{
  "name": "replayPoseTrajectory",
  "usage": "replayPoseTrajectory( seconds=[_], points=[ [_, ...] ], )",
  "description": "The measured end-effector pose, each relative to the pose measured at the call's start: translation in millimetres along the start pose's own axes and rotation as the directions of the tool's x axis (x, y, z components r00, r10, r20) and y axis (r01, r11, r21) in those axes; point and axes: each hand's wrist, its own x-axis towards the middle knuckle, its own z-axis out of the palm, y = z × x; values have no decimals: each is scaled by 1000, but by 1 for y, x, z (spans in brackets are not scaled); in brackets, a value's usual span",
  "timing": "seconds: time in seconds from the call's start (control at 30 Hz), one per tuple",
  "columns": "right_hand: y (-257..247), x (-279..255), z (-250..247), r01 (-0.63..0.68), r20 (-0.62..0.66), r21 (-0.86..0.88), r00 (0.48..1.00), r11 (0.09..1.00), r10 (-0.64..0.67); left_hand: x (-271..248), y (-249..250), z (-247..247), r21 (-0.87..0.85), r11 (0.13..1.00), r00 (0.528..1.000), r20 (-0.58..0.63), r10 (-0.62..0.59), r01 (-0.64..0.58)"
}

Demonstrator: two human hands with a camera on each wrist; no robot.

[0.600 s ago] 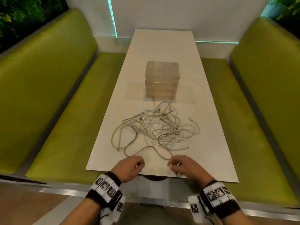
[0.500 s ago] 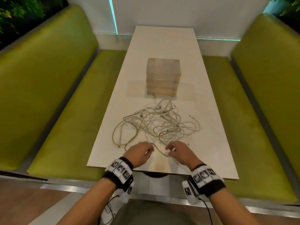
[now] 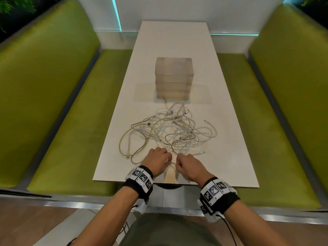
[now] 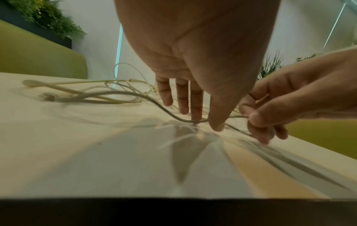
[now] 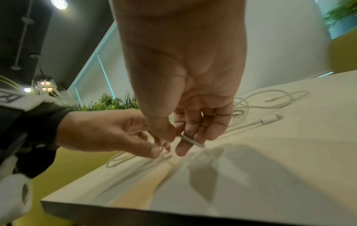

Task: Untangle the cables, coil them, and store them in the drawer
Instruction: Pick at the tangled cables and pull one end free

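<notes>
Just beyond both hands, the cables (image 3: 170,130) lie tangled on the desk (image 3: 230,157), with the drawers (image 3: 173,79) farther off, seemingly closed. The left hand (image 3: 158,162) and right hand (image 3: 190,167), nearly touching, pinch one near strand (image 4: 173,117). Untangling has barely begun; coiling and storing remain.

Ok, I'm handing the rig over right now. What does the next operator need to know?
The left hand pinches the nearest cable between thumb and fingers.
The right hand pinches the same cable right beside it.
The tangle lies mid-table, just in front of the drawers, which look shut.
Done: nothing coiled or stored yet.
Left to do: free each cable, coil it, open a drawer and put it in.
</notes>
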Motion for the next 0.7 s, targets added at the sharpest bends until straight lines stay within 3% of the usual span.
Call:
replayPoseTrajectory(
  seconds=[0.13,0.3,0.4,0.53,0.6,0.7],
  points=[
    [7,-9,-16,27,-75,167,997,986,-14,-16,-15,-3,53,996,997,-47,-69,72],
    [29,-9,-27,-48,36,44,998,998,46,-38,-44,-7,-175,981,976,-187,-114,81],
    [37,-8,-29,-106,-18,127,994,986,109,-48,-51,-15,-290,945,943,-246,-224,149],
    [42,-10,-37,-128,-81,214,986,968,148,-61,-61,-10,-111,954,902,-313,-298,277],
    [45,-12,-38,-157,-44,203,985,967,169,-66,-65,-5,-133,933,862,-357,-361,335],
    [40,-17,-39,-193,83,76,979,978,187,-65,-58,-5,-344,883,838,-333,-433,320]
  ],
)
